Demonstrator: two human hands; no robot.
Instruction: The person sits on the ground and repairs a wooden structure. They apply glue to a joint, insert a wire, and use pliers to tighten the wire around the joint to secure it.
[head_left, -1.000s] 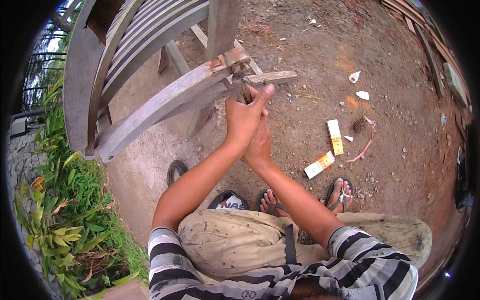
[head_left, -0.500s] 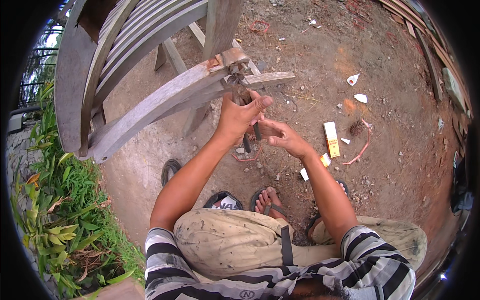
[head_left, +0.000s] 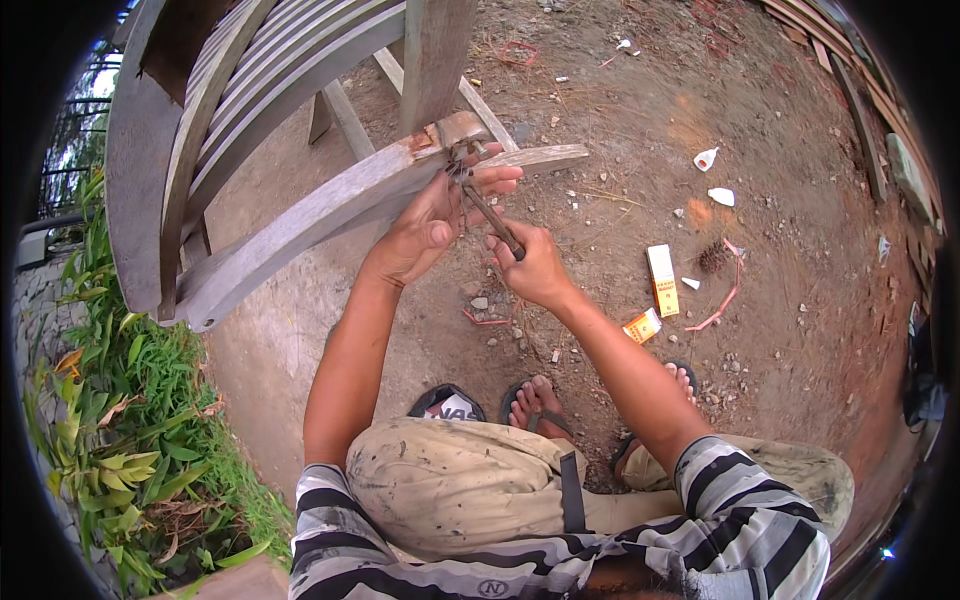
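A weathered wooden chair (head_left: pixel 330 180) is tipped over in front of me, its curved piece reaching toward my hands. The piece's broken end (head_left: pixel 465 135) has reddish, splintered wood and a bit of metal at it. My right hand (head_left: pixel 535 265) is closed around the handle of a dark metal tool that looks like pliers (head_left: pixel 490 213). Its head meets the broken end, where fingers partly hide it. My left hand (head_left: pixel 425 230) lies open under that end, palm up with fingers stretched out, close to the tool's head.
A yellow-and-white box (head_left: pixel 662 280), an orange-and-white packet (head_left: pixel 643 325) and white plastic pieces (head_left: pixel 721 197) lie on the dirt at the right. Green plants (head_left: pixel 140 440) border the left. Wooden planks (head_left: pixel 858 130) lie at the far right. A sandaled foot (head_left: pixel 540 405) is below my hands.
The pliers-like tool has passed from my left hand to my right. My left hand has opened and shifted left beneath the broken end. The orange-and-white packet shows more fully.
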